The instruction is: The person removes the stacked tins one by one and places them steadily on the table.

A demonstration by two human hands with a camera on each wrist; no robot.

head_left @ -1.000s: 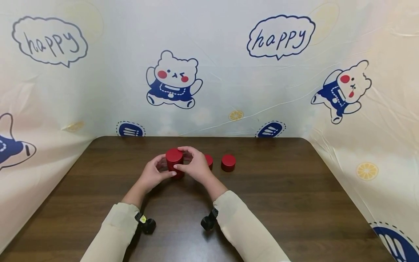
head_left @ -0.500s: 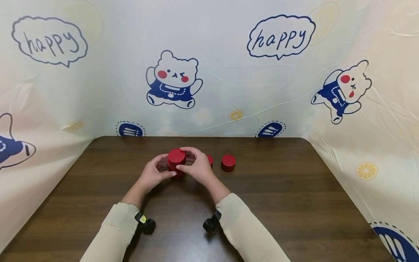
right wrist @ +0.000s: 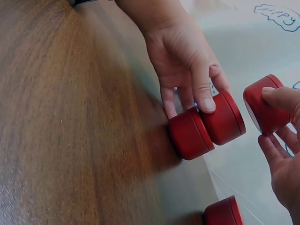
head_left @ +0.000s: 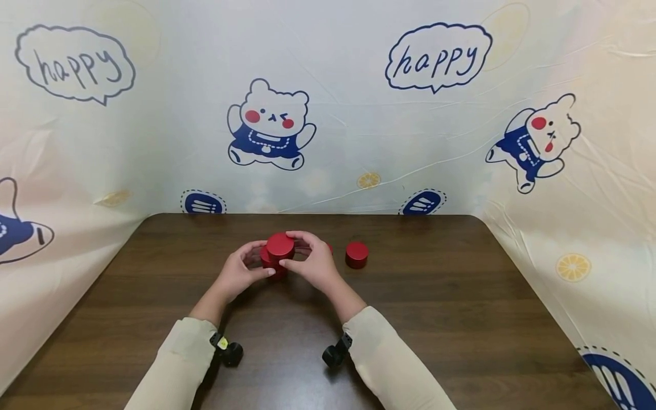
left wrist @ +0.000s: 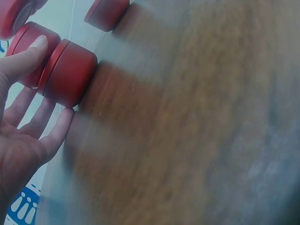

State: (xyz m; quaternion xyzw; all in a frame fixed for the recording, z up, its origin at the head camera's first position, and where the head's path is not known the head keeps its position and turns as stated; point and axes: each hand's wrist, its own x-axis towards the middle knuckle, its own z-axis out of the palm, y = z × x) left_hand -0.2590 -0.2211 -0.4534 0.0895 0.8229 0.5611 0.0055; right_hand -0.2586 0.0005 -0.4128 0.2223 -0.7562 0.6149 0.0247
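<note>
Two lidded red tins stand stacked; in the right wrist view the lower tin touches the wooden surface and the upper tin sits on it. My left hand grips this stack from the left, thumb on the upper tin and fingers around the far side. A third red tin is held by my right hand between thumb and fingers. It hangs above the stack, slightly to the right, with a gap showing in the right wrist view. From the head, it partly covers the stack.
One red tin stands on the brown table right of my right hand. Another tin is mostly hidden behind that hand. A patterned cloth hangs behind the table's far edge.
My right hand has moved a little to the right with its tin, which was in line with the stack and now stands off from it. My left hand has stayed on the stack.
</note>
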